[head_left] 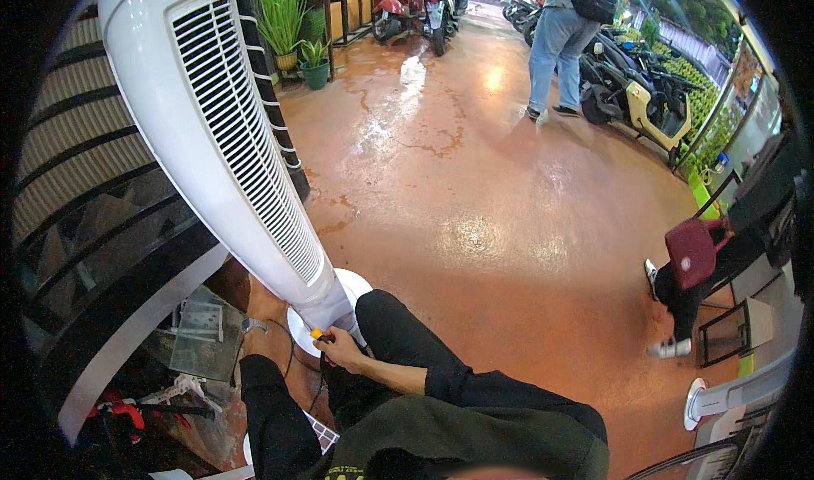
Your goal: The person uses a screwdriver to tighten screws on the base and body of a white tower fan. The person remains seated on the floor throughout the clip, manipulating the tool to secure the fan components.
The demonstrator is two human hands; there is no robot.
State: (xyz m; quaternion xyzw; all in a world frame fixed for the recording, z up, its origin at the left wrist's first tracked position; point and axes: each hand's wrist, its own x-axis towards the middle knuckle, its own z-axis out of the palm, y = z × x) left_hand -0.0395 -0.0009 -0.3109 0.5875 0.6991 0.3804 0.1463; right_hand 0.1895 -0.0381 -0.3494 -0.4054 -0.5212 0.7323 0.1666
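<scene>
A tall white tower fan (242, 141) with a slatted front grille leans up to the left, its lower end at a round white base (352, 285). My right hand (341, 350) is closed around a screwdriver (320, 335) with a yellow and black handle, held against the lower part of the fan. The screwdriver's tip is hard to make out. My left hand (264, 300), with a watch (252, 324) at its wrist, reaches behind the fan's lower body. Its fingers are hidden there. A dark cable (292, 357) runs down beside the base.
At my left, a clear plastic panel (199, 336) and red and white parts (127, 416) lie beside a curved, black-banded structure (93, 336). Another white fan's base (695, 402) stands at right. A person with a maroon bag (694, 253) and parked motorbikes (636, 98) are farther off.
</scene>
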